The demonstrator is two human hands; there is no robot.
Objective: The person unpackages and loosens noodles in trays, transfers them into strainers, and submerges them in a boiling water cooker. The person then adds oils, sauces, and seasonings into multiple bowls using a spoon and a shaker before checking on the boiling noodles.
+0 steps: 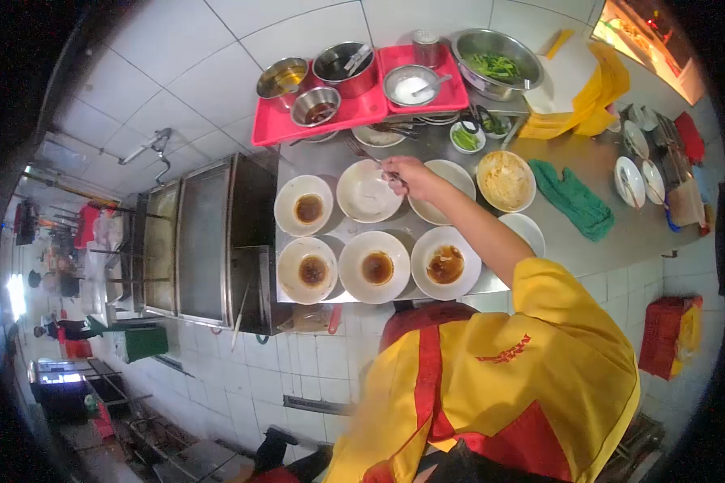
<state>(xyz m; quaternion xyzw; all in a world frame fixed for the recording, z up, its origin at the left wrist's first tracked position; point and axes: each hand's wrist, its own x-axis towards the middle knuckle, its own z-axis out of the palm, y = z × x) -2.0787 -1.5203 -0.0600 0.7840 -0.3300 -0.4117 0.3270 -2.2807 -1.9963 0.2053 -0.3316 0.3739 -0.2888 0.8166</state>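
Note:
My right hand [404, 175] is closed around the handle of what looks like a fork [354, 147], its tines angled up and to the left. It is over the right rim of a white bowl [365, 196] in the back row. Partly behind my wrist is another white bowl [451, 179]. To the left stands a bowl with dark brown sauce [307, 208]. In the front row are three more sauced bowls: a left one [287, 272], a middle one [353, 272] and a right one [427, 282]. My left hand is out of view.
Red trays [267, 126] at the back carry metal seasoning pots and a bowl of white powder [411, 87]. A steel basin of greens [498, 66] stands beside them. A bowl with orange-brown residue [505, 181] and a green cloth [572, 200] lie right; steel cooker [205, 229] left.

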